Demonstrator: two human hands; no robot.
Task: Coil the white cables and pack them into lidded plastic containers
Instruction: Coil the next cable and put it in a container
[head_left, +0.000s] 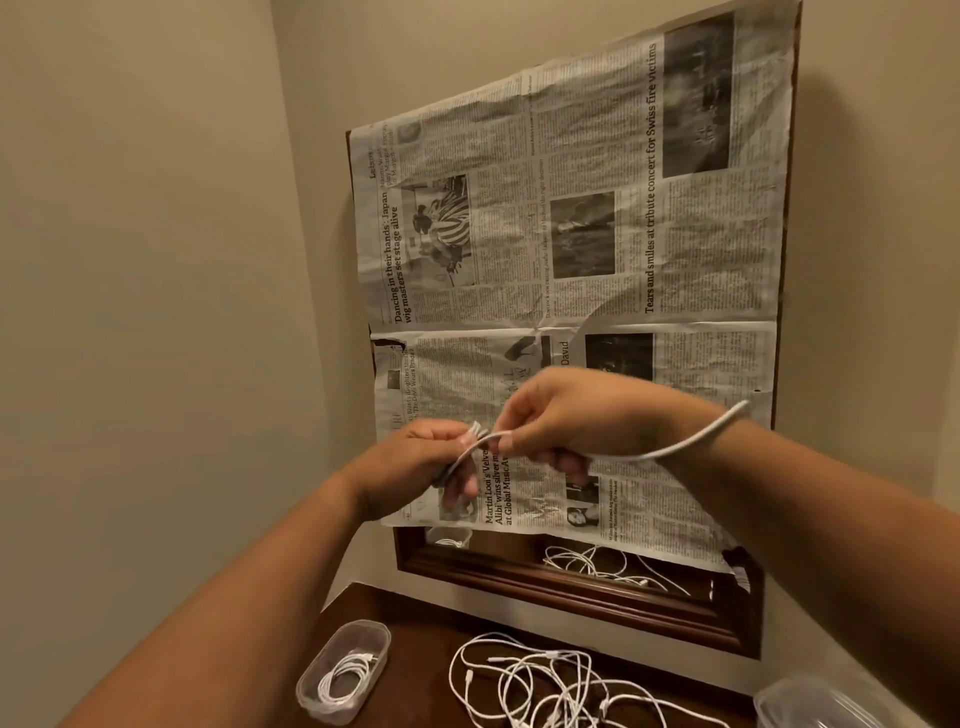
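Note:
I hold one white cable (685, 444) up in front of the wall. My left hand (415, 462) pinches its end, with a few loops gathered around the fingers. My right hand (571, 421) grips the same cable a little to the right, and the free length arcs over my right wrist. Below, a tangled pile of white cables (545, 686) lies on the dark wooden table (415, 649). A clear plastic container (344, 670) without a lid stands at the left of the pile, with one coiled white cable inside.
A wood-framed mirror (571, 587) covered with newspaper (571, 234) hangs on the wall right behind my hands. Another clear plastic container (810, 701) sits at the table's right edge. A beige wall closes in on the left.

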